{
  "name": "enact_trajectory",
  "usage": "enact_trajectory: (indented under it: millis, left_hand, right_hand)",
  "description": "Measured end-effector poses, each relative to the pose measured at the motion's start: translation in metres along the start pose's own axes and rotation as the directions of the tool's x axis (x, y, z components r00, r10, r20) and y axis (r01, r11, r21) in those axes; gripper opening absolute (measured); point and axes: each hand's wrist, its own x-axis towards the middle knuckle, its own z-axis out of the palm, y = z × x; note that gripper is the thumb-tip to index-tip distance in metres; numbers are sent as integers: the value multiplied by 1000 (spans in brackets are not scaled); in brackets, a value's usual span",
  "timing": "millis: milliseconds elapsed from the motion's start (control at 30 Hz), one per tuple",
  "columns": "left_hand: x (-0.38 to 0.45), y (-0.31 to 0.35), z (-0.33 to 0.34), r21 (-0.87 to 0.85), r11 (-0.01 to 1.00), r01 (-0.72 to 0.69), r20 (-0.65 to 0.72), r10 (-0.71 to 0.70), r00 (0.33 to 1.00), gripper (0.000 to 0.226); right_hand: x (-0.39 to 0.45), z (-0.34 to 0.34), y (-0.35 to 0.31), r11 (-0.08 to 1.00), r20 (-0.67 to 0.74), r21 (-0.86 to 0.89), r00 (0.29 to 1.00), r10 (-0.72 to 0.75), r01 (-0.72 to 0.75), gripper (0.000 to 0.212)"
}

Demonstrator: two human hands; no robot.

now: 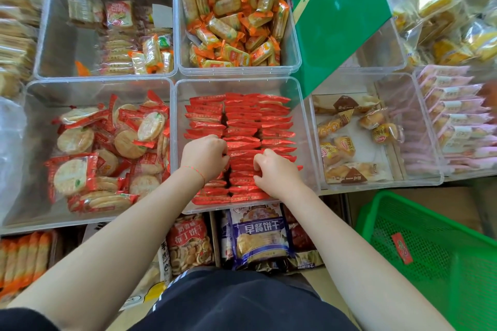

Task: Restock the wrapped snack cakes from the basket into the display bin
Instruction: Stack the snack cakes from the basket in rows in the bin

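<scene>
Two hands (205,154) (274,169) pressing three rows of red cakes (243,126).

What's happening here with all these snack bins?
A person is restocking a shop display. Both hands, left hand and right hand, are down in the clear bin, pressing the red packets into neat rows. The bin looks nearly full. The green basket at the right holds just one red packet in the part that shows.
</scene>
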Motion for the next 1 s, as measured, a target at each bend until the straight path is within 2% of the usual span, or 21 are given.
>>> enact_trajectory:
  millis: [267,400,567,733,1000]
  left_hand:
    - [2,2,3,-42,999,0,19,1,1000,22]
    - [1,2,4,-76,997,16,17,-15,1000,21]
    - [3,2,4,-105,994,31,13,-30,999,20]
    - [4,3,4,-119,992,33,22,-30,999,19]
    - [2,0,4,-136,990,35,30,-31,999,19]
  right_hand:
    - [1,7,-19,958,-9,-243,988,-156,150,11]
    - [2,5,-28,953,44,-226,980,-196,201,22]
    - [2,7,-38,962,23,-147,973,-228,228,27]
    - [-2,3,-29,975,38,-118,982,-183,187,23]
    - [3,-5,-46,954,62,-280,993,-99,112,23]
